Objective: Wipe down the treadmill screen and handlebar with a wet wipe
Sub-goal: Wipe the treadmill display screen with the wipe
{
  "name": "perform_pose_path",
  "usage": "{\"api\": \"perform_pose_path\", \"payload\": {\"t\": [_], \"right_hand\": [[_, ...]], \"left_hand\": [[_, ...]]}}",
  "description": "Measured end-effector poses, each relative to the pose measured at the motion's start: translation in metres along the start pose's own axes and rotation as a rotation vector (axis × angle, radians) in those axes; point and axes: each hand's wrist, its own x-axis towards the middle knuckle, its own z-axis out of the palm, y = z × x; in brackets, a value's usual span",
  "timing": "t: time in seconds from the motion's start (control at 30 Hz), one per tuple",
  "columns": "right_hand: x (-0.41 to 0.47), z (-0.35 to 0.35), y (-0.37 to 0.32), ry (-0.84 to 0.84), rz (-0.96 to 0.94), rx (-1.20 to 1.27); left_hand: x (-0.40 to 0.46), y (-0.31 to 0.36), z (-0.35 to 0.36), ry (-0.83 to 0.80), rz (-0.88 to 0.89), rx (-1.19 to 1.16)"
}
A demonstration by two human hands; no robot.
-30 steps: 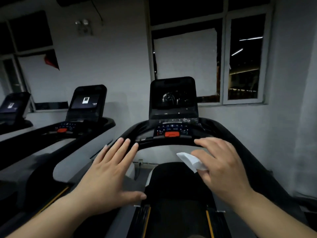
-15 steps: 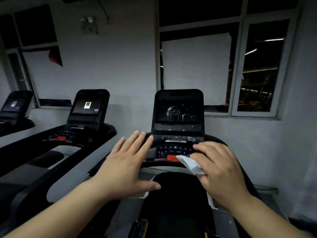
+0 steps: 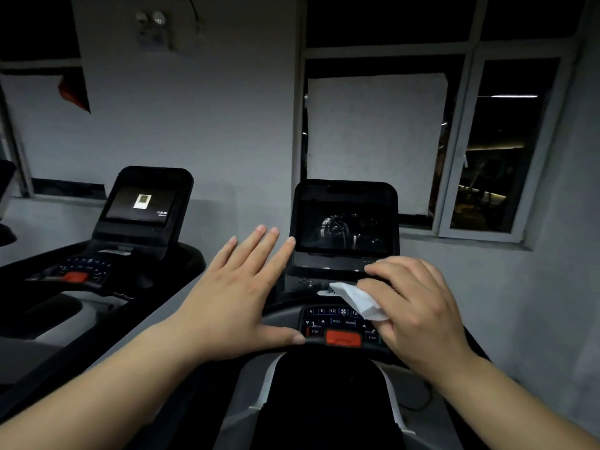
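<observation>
The treadmill screen (image 3: 344, 228) is a dark upright panel straight ahead, faintly lit. Below it lies the button console (image 3: 334, 321) with a red stop tab, and the black curved handlebar (image 3: 279, 315) runs across in front of it. My right hand (image 3: 417, 311) pinches a folded white wet wipe (image 3: 360, 300), held over the console just under the screen's lower right edge. My left hand (image 3: 238, 295) hovers flat with fingers spread, left of the screen, fingertips near its lower left corner. It holds nothing.
A second treadmill with a lit screen (image 3: 139, 203) stands to the left, its black rail close beside my left arm. A grey wall and a window frame (image 3: 454, 177) are behind the screen. The dark running belt (image 3: 324, 410) is below.
Both hands have moved forward and up towards the screen. The view has closed in on the console, and the wipe now sits over the buttons rather than in front of the handlebar.
</observation>
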Motion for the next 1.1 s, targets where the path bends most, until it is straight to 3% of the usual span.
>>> {"api": "perform_pose_path", "payload": {"t": [0.33, 0.77, 1.1], "right_hand": [[0.039, 0.109, 0.058, -0.017, -0.020, -0.054], [0.056, 0.271, 0.208, -0.024, -0.117, -0.051], [0.077, 0.383, 0.272, 0.003, -0.174, -0.034]], "left_hand": [[0.095, -0.074, 0.077, 0.016, 0.070, -0.059], [0.265, -0.141, 0.198, -0.012, 0.089, 0.001], [0.376, -0.189, 0.278, -0.041, 0.166, -0.004]]}}
